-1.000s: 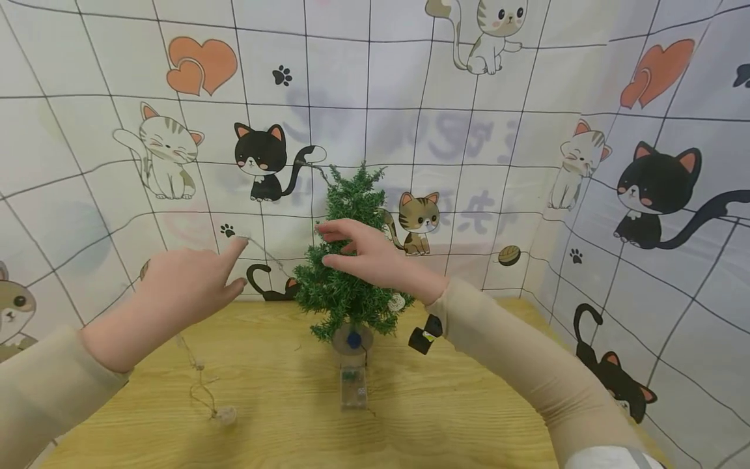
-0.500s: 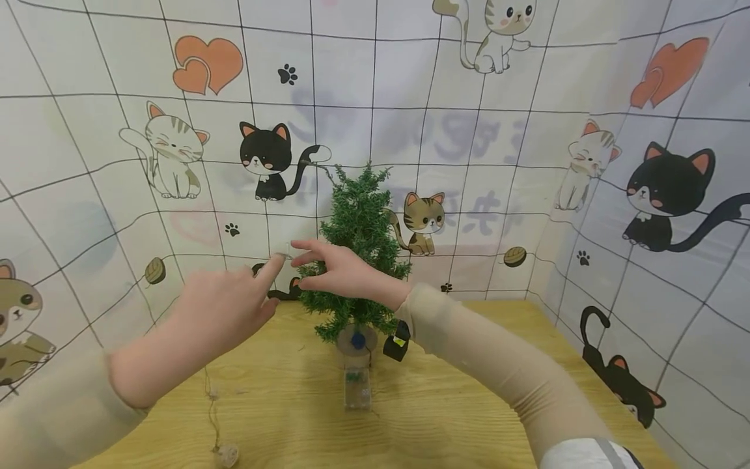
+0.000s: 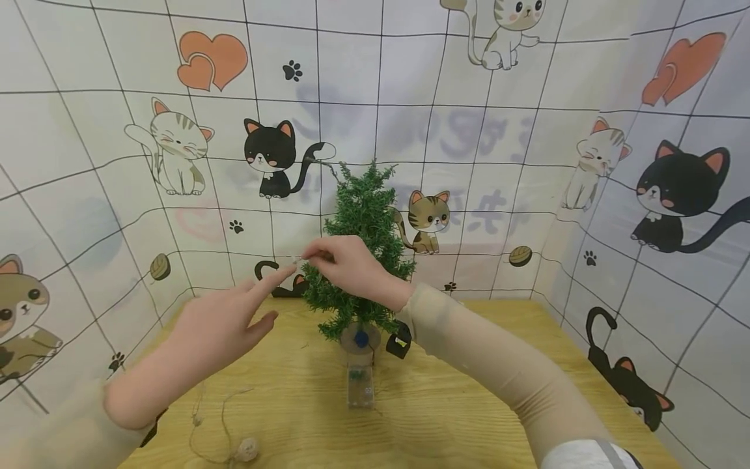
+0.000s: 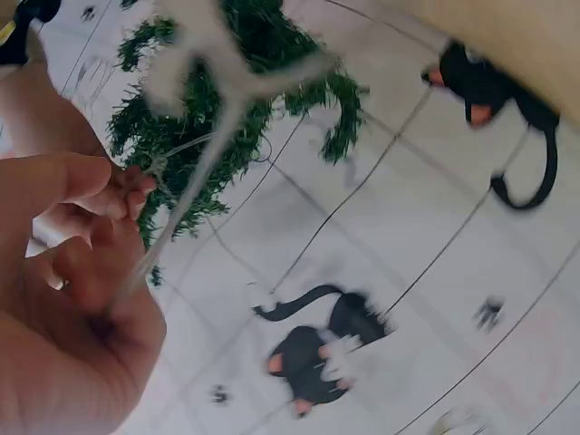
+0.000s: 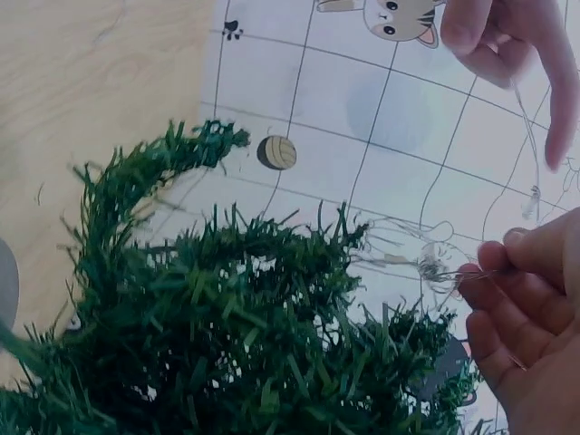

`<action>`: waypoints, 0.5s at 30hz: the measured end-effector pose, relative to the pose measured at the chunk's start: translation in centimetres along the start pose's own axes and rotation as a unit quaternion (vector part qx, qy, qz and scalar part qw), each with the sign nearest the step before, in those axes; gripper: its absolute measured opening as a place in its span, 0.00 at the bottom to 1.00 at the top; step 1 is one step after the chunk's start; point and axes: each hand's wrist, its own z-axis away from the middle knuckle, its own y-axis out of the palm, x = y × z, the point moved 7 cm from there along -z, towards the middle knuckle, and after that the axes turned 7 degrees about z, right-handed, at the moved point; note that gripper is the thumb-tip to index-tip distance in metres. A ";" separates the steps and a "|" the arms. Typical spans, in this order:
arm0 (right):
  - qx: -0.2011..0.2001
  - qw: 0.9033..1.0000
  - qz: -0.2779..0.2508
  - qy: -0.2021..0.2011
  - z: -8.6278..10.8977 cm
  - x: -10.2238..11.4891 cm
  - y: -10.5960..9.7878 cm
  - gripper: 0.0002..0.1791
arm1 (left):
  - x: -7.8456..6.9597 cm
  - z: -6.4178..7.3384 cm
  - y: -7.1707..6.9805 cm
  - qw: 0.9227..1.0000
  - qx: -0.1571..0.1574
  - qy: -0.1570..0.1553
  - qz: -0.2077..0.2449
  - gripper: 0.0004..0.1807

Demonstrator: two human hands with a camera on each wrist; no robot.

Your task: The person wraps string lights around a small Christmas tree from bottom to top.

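A small green artificial tree (image 3: 366, 202) stands upright at the back of the table. My right hand (image 3: 351, 264), in front of its left side, pinches a thin pale strand between thumb and fingertips. In the right wrist view a knotted, see-through tangle (image 5: 433, 263) sits on that strand, near a branch tip. To the left, my left hand (image 3: 219, 326) points its index finger at the right fingertips. Its other fingers curl round a pale string (image 4: 192, 186), which runs out of the palm to a blurred knot. More string trails below, with a woven ball (image 3: 248, 449) on the table.
A clear battery box (image 3: 360, 391) lies before the round tree base (image 3: 351, 342), a dark wire between them. The wooden table (image 3: 457, 404) meets a white cloth (image 3: 492, 85) printed with cats, hanging behind and at both sides.
My left hand has moved right, toward the tree, and my right hand has come left to meet it. The right fingers, spread before, now pinch the strand. The woven ball has shifted.
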 end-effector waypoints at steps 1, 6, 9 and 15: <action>-0.009 1.000 0.004 -0.005 0.0 0.0 -0.2 0.09 | 0.5 0.2 0.4 0.998 0.014 -0.019 0.050 0.42; -0.048 0.998 0.023 -0.015 0.0 -0.5 -1.1 0.11 | 3.0 2.1 3.5 0.938 0.083 -0.106 0.318 0.45; -0.054 0.998 0.016 -0.010 0.1 -0.8 -1.4 0.15 | 4.1 4.0 5.8 0.877 0.142 -0.157 0.431 0.43; -0.046 0.999 0.022 -0.009 0.4 -1.3 -1.5 0.17 | 6.8 8.3 8.6 0.778 0.220 -0.222 0.546 0.30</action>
